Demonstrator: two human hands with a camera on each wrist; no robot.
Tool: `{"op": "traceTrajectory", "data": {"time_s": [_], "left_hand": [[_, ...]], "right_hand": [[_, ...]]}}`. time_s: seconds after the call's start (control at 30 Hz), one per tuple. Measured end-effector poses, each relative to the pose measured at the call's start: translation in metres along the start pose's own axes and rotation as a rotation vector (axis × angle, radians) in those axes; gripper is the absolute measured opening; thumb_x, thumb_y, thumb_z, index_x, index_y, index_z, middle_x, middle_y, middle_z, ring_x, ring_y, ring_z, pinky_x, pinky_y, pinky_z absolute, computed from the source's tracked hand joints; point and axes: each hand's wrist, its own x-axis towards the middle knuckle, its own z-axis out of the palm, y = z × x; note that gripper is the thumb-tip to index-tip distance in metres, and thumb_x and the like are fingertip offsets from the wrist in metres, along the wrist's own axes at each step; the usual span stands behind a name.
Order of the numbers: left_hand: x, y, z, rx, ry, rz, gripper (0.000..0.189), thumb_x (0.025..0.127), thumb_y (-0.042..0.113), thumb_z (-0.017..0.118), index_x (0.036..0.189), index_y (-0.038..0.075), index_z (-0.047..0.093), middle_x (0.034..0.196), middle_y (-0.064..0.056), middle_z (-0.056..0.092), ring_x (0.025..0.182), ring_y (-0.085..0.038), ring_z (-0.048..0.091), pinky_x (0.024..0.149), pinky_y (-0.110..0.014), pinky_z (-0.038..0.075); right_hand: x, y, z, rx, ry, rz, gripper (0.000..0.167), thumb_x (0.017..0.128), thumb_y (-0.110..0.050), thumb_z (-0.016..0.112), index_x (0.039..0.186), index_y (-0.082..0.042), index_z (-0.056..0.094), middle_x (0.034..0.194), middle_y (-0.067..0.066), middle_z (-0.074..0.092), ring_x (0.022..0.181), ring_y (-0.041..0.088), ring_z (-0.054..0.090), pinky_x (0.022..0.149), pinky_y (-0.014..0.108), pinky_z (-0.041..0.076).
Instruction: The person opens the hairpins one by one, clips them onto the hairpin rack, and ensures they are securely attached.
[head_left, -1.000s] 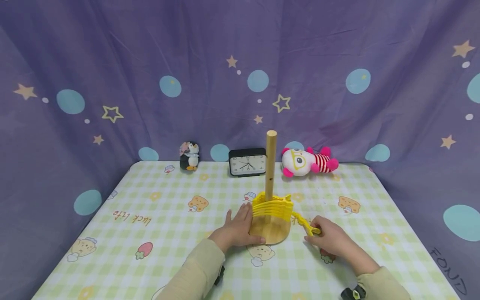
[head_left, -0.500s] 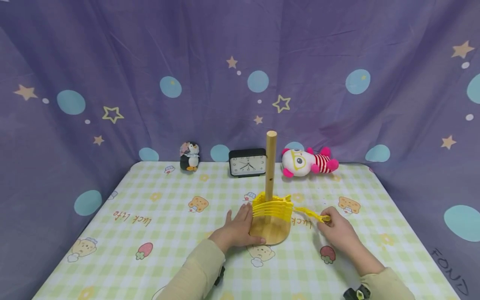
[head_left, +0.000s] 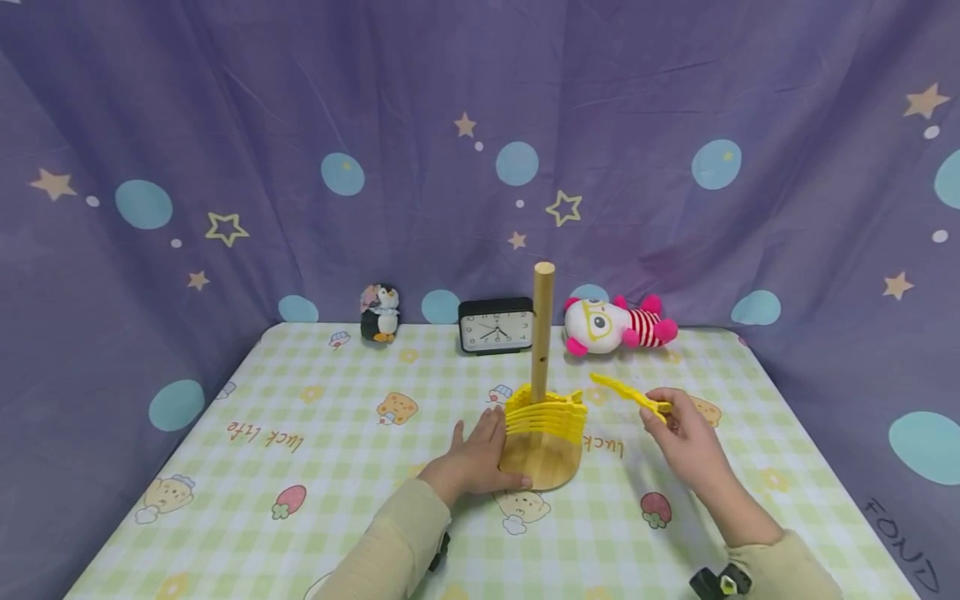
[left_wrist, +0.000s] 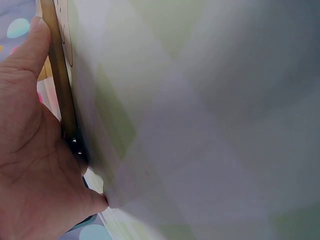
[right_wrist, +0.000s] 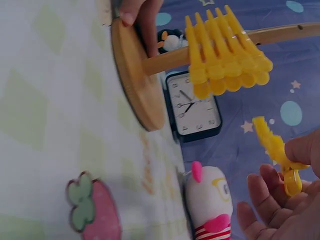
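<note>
A wooden stand with a round base [head_left: 551, 472] and upright post [head_left: 542, 325] stands mid-table. Around the lower post, above the base, sits a stack of several yellow plastic clip-like pieces [head_left: 551, 421], with pointed and rounded ends in the right wrist view. My left hand [head_left: 476, 458] rests against the base's left side, fingers extended, thumb on its front edge. To the right, my right hand [head_left: 693, 442] pinches one end of a single yellow clip-like piece [head_left: 618, 387] between thumb and fingers. This bumpy piece is raised off the table, its free end toward the post. Its exact kind is unclear.
Along the table's back edge stand a penguin toy [head_left: 380, 312] and a black clock [head_left: 497, 325]. A pink and white plush toy [head_left: 618, 323] lies right of the post. A checked cloth [head_left: 337, 450] covers the table; a purple curtain [head_left: 420, 92] hangs behind.
My right hand has moved away from the stack, right and upward, lifting the yellow piece. The piece's free end has risen clear of the stack. The left hand and stand have stayed put.
</note>
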Motion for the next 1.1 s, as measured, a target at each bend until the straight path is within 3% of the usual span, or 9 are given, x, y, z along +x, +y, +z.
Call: {"op": "traceTrajectory", "data": {"time_s": [0.17, 0.4, 0.5, 0.67, 0.77, 0.87, 1.1], "left_hand": [[0.006, -0.004, 0.005, 0.006, 0.005, -0.010, 0.114, 0.080, 0.073, 0.059, 0.157, 0.008, 0.005, 0.164, -0.005, -0.003, 0.149, -0.019, -0.006, 0.116, -0.054, -0.006], [0.011, -0.008, 0.010, 0.003, 0.021, -0.009, 0.116, 0.079, 0.074, 0.059, 0.157, 0.009, 0.006, 0.164, -0.004, -0.003, 0.149, -0.019, -0.005, 0.116, -0.055, -0.006], [0.009, -0.007, 0.008, 0.005, 0.016, -0.011, 0.115, 0.079, 0.074, 0.059, 0.157, 0.009, 0.005, 0.164, -0.003, -0.004, 0.149, -0.018, -0.006, 0.116, -0.055, -0.006], [0.005, -0.004, 0.004, -0.004, 0.001, -0.006, 0.115, 0.079, 0.074, 0.060, 0.157, 0.009, 0.006, 0.164, -0.005, -0.003, 0.149, -0.018, -0.006, 0.116, -0.054, -0.006], [0.004, -0.003, 0.003, -0.005, -0.001, -0.005, 0.114, 0.080, 0.073, 0.059, 0.157, 0.009, 0.005, 0.164, -0.005, -0.003, 0.149, -0.018, -0.005, 0.116, -0.054, -0.005], [0.004, -0.002, 0.003, 0.003, 0.001, -0.009, 0.114, 0.080, 0.073, 0.059, 0.157, 0.009, 0.005, 0.164, -0.004, -0.003, 0.149, -0.018, -0.005, 0.116, -0.054, -0.005], [0.001, 0.000, 0.000, 0.007, 0.009, -0.006, 0.113, 0.080, 0.072, 0.060, 0.157, 0.006, 0.010, 0.164, -0.008, 0.003, 0.150, -0.021, 0.001, 0.117, -0.056, 0.000]], "right_hand": [[0.003, -0.006, -0.003, -0.012, 0.012, -0.114, 0.035, 0.100, -0.024, 0.057, 0.129, -0.004, 0.056, 0.117, 0.012, 0.066, 0.102, 0.025, 0.061, 0.084, 0.023, 0.049], [0.007, -0.016, -0.002, -0.069, 0.007, -0.230, 0.027, 0.096, -0.018, 0.064, 0.123, -0.011, 0.063, 0.116, 0.009, 0.068, 0.101, 0.030, 0.063, 0.085, 0.052, 0.050], [0.009, -0.023, 0.000, -0.104, 0.023, -0.266, 0.027, 0.094, -0.018, 0.066, 0.121, -0.012, 0.065, 0.114, 0.008, 0.069, 0.099, 0.030, 0.064, 0.078, 0.046, 0.050], [0.015, -0.035, 0.006, -0.162, 0.023, -0.327, 0.027, 0.090, -0.017, 0.071, 0.116, -0.011, 0.069, 0.108, 0.007, 0.071, 0.082, 0.022, 0.062, 0.064, 0.035, 0.048], [0.019, -0.044, 0.010, -0.177, -0.004, -0.384, 0.027, 0.087, -0.014, 0.074, 0.113, -0.009, 0.071, 0.109, 0.008, 0.072, 0.089, 0.026, 0.066, 0.076, 0.042, 0.053], [0.024, -0.052, 0.014, -0.188, -0.044, -0.441, 0.026, 0.086, -0.013, 0.075, 0.111, -0.006, 0.072, 0.118, 0.013, 0.068, 0.110, 0.034, 0.062, 0.091, 0.054, 0.048], [0.035, -0.064, 0.024, -0.248, -0.139, -0.472, 0.030, 0.088, -0.018, 0.074, 0.114, -0.006, 0.071, 0.132, 0.018, 0.060, 0.121, 0.038, 0.056, 0.095, 0.056, 0.046]]}}
